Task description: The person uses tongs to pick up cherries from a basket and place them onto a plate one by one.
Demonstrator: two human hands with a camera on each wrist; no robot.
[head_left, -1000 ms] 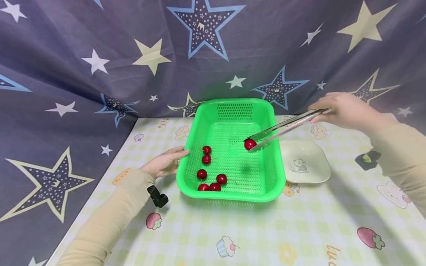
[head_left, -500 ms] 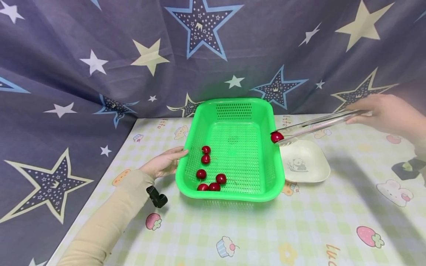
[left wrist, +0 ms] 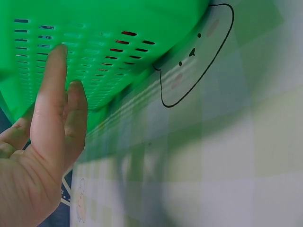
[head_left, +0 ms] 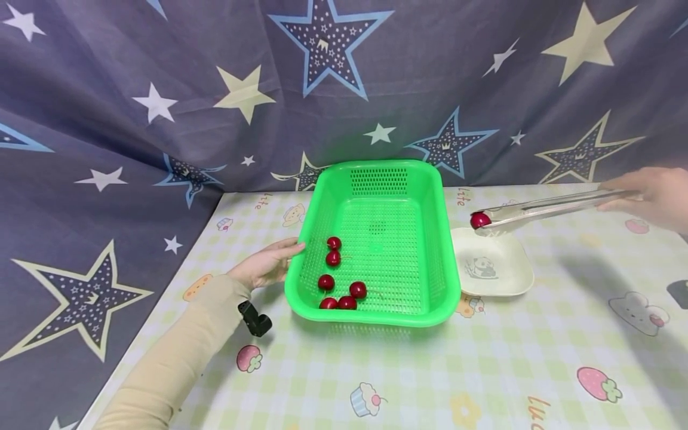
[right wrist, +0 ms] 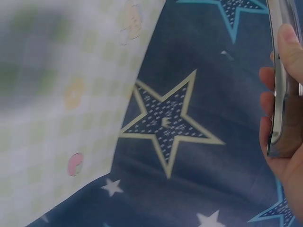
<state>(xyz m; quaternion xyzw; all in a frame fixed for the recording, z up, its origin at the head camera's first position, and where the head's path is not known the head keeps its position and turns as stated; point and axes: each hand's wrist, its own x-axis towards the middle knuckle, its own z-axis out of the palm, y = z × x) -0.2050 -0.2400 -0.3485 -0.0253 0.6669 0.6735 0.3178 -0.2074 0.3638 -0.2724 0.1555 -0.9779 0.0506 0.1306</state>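
Note:
At the right of the head view my right hand (head_left: pixel 653 194) grips a pair of metal tongs (head_left: pixel 559 206). Their tips hold a red cherry (head_left: pixel 480 220) over the far part of a cream dish (head_left: pixel 518 275) with a panda print. In the right wrist view, thumb and fingers wrap the handle of the tongs (right wrist: pixel 284 109). My left hand (head_left: pixel 269 263) touches the left side of a green basket (head_left: pixel 376 318). The left wrist view shows its straight fingers (left wrist: pixel 49 104) against the slotted wall. Several cherries (head_left: pixel 333 258) lie in the basket's left and near part.
A checked tablecloth (head_left: pixel 312 382) with printed cupcakes and strawberries covers the table. Behind and to the left hangs a dark star-patterned curtain (head_left: pixel 204 48). The dish stands right beside the basket's right side. A black wrist device (head_left: pixel 254 319) sits by the left sleeve.
The tongs have carried the cherry rightward from inside the basket, past its right rim, to over the dish. My right hand moved right with them; my left hand stayed at the basket.

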